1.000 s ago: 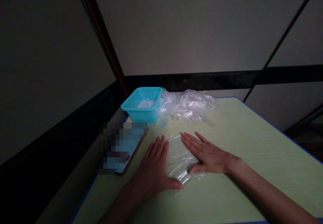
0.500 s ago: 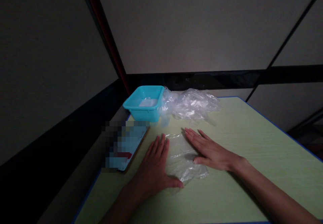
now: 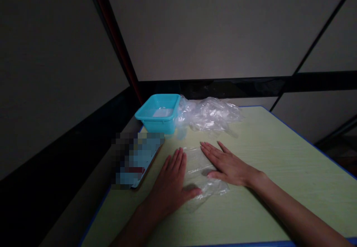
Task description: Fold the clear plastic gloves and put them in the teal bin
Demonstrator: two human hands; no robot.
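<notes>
A thin clear plastic sheet or bag (image 3: 198, 169) lies flat on the pale green table (image 3: 264, 172) in front of me. My left hand (image 3: 171, 180) rests palm down on its left edge, fingers stretched out, the thumb reaching over the plastic's near part. On the sheet's right side my right hand (image 3: 224, 163) lies flat as well, fingers together and pointing away to the left. Neither hand grips anything.
A turquoise plastic tub (image 3: 158, 114) stands at the table's far left corner, with something white inside. A heap of crumpled clear plastic (image 3: 209, 114) lies beside it. A flat blurred item (image 3: 136, 159) sits at the left edge. Dark walls surround the table.
Both hands stayed flat on the plastic. The right hand drew slightly left and nearer, and the left thumb moved up a little. The sheet's near edge wrinkled.
</notes>
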